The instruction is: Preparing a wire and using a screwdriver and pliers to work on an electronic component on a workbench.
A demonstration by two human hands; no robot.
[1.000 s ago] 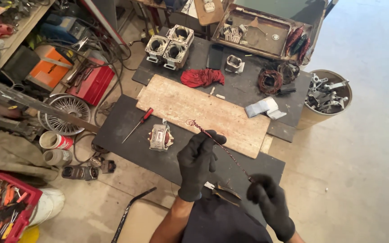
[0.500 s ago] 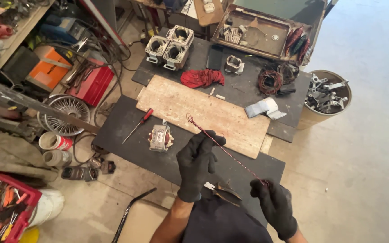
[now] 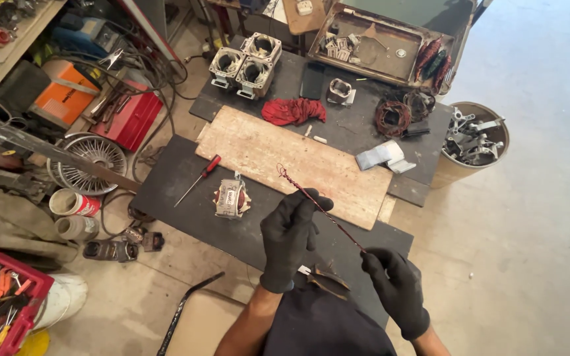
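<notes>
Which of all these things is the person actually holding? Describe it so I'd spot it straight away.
Start at the pale wooden board on the dark mat. Just below its lower edge, two black-gloved hands hold a thin twisted strand of reddish wire, stretched between the left hand and right hand. Unlike the tangled coil farther back, it is one straight strand.

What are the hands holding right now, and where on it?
A twisted strand of reddish wire: the left hand pinches it near its upper end, the right hand grips its lower end.
</notes>
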